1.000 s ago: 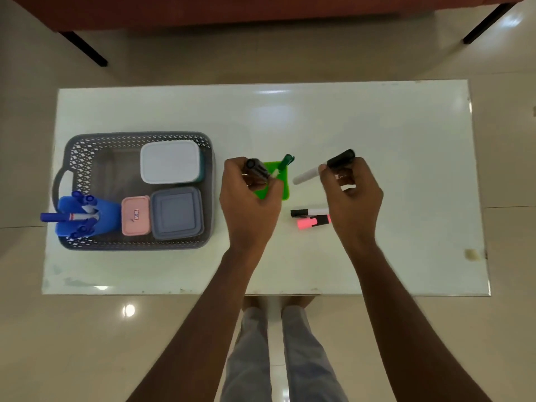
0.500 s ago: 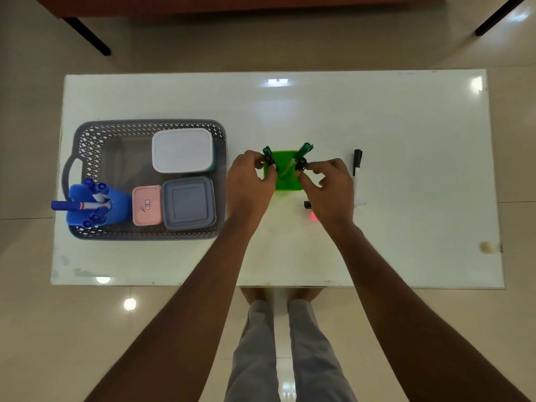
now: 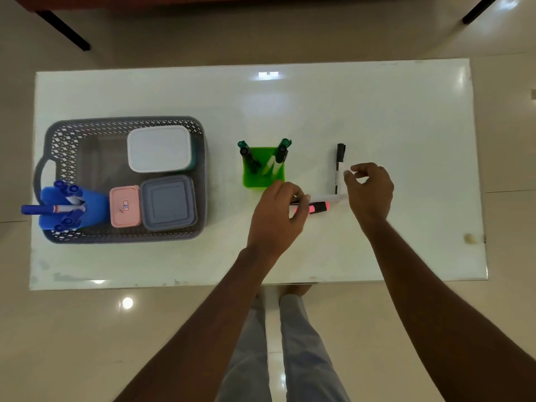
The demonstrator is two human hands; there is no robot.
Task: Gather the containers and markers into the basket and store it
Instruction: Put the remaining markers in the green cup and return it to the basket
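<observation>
Containers are seen packed in the grey mesh basket, which is set at the 9 o'clock side of the white table. A white-lidded box is placed at the basket's 12 o'clock and a grey box at its 5 o'clock. A small pink box is set just beside the grey one at its 9 o'clock. A blue holder filled with blue markers is lodged at the basket's 8 o'clock corner. Outside the basket, near the table's middle, a green holder is stood upright, with green-capped markers leaned in it. At its 3 o'clock a black-capped marker is laid flat, running from 12 to 6. At the holder's 5 o'clock a pink highlighter and a white marker are laid side by side. The 9 o'clock end of the highlighter is gripped by the curled fingers of the left hand. The right hand is held just beside the black-capped marker, thumb and forefinger drawn near each other; whether the barrel is pinched cannot be told.
</observation>
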